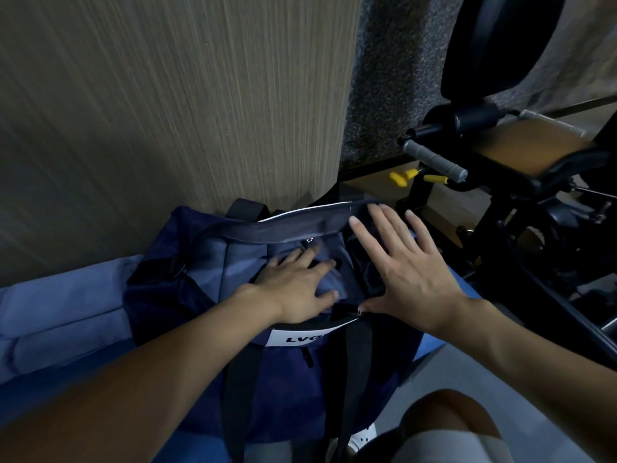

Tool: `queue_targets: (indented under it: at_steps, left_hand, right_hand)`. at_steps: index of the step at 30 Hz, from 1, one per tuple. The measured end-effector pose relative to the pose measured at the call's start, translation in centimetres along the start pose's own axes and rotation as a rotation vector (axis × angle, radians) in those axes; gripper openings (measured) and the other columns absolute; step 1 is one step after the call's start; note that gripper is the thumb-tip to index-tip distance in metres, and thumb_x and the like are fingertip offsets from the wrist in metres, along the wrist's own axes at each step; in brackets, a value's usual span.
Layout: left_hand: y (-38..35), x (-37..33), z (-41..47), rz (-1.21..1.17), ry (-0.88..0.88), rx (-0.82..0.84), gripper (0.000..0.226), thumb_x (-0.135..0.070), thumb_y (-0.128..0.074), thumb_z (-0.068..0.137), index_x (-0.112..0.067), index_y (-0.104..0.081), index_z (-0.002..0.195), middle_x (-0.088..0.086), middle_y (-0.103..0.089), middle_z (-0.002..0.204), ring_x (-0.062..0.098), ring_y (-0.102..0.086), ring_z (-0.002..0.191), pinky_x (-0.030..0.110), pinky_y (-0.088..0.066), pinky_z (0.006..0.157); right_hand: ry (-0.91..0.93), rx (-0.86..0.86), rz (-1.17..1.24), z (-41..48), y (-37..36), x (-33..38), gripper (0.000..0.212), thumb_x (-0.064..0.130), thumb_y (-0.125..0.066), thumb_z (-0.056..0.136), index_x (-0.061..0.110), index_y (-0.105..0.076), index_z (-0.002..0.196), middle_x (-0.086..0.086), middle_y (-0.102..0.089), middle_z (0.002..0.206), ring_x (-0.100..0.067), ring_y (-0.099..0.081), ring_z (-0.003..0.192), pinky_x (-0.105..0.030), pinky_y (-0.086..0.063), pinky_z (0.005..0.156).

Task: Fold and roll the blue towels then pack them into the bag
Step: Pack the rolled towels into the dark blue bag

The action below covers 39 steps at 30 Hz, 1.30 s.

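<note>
Both hands at the open mouth of the bag, one blue towel already inside.

Nearest me a bare knee (447,426) jutted in, and just past it stood the navy bag (187,315), its white label (300,339) facing forward between two black straps. The left hand (297,289) lay inside the opening, fingers straight and spread, pressing flat on a towel (247,262), a smooth, dusky grey-blue cloth filling the bag's left half; whether it was rolled or only folded I could not tell. The right hand (410,272) hovered over the right half, fingers splayed wide and gripping nothing, thumb touching the near rim. A paler second towel (66,312) lay flat just left of the bag. Behind rose a wood-grain column (167,111), with a black exercise machine (500,168) to its right.
</note>
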<state>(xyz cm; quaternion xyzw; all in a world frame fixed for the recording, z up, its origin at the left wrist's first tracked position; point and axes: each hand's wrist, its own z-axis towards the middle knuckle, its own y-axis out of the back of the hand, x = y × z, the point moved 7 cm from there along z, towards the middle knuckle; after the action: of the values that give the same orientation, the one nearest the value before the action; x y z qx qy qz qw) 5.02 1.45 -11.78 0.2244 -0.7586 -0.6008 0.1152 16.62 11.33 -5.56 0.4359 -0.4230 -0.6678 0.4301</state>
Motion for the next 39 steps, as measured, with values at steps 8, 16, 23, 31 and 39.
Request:
queue_targets:
  at_steps: [8,16,23,31,39]
  left_hand:
    - [-0.2,0.1,-0.3,0.028,-0.009,-0.026,0.070,-0.062,-0.038,0.095,-0.038,-0.009,0.155,-0.007,0.004,0.165,0.019,-0.001,0.151,0.047,-0.010,0.120]
    - [3.3,1.5,-5.1,-0.269,-0.003,-0.168,0.039,-0.040,-0.051,0.094,-0.026,-0.057,0.130,-0.005,-0.057,0.133,0.018,-0.053,0.123,0.037,-0.046,0.099]
    - [6.4,5.9,-17.0,-0.459,0.048,-0.597,0.018,-0.022,-0.056,0.095,-0.025,-0.070,0.107,-0.018,-0.064,0.096,-0.001,-0.059,0.084,0.026,-0.050,0.074]
    - [3.8,15.5,-27.5,-0.436,0.302,-0.765,0.023,-0.029,-0.050,0.092,-0.020,-0.070,0.098,-0.015,-0.063,0.091,0.008,-0.060,0.088,0.038,-0.053,0.074]
    - [-2.5,26.1,-34.8,-0.396,0.633,-0.734,0.037,-0.032,-0.049,0.088,-0.017,-0.067,0.116,-0.004,-0.063,0.116,0.022,-0.059,0.109,0.045,-0.050,0.093]
  right_hand:
    - [-0.051,0.040,0.012,0.1,-0.3,-0.5,0.146,0.076,-0.076,0.043,0.020,-0.002,0.156,-0.015,-0.017,0.161,-0.026,-0.013,0.150,-0.058,-0.019,0.116]
    - [-0.046,0.025,0.031,-0.1,1.2,1.0,0.136,0.076,-0.074,0.047,0.023,-0.010,0.154,-0.012,-0.040,0.148,-0.032,-0.036,0.139,-0.060,-0.025,0.110]
    - [0.124,-0.070,0.158,0.6,5.1,7.9,0.075,0.063,-0.060,0.076,0.019,-0.045,0.136,0.003,-0.065,0.110,-0.024,-0.057,0.104,-0.040,-0.025,0.090]
    - [0.361,-0.094,0.396,3.4,9.7,22.4,0.051,0.054,-0.042,0.084,0.022,-0.058,0.121,0.010,-0.067,0.091,-0.018,-0.059,0.089,-0.034,-0.032,0.082]
    - [0.544,0.078,0.556,7.3,9.4,36.2,0.031,0.040,-0.050,0.095,0.020,-0.058,0.118,0.002,-0.062,0.108,-0.020,-0.055,0.102,-0.030,-0.039,0.094]
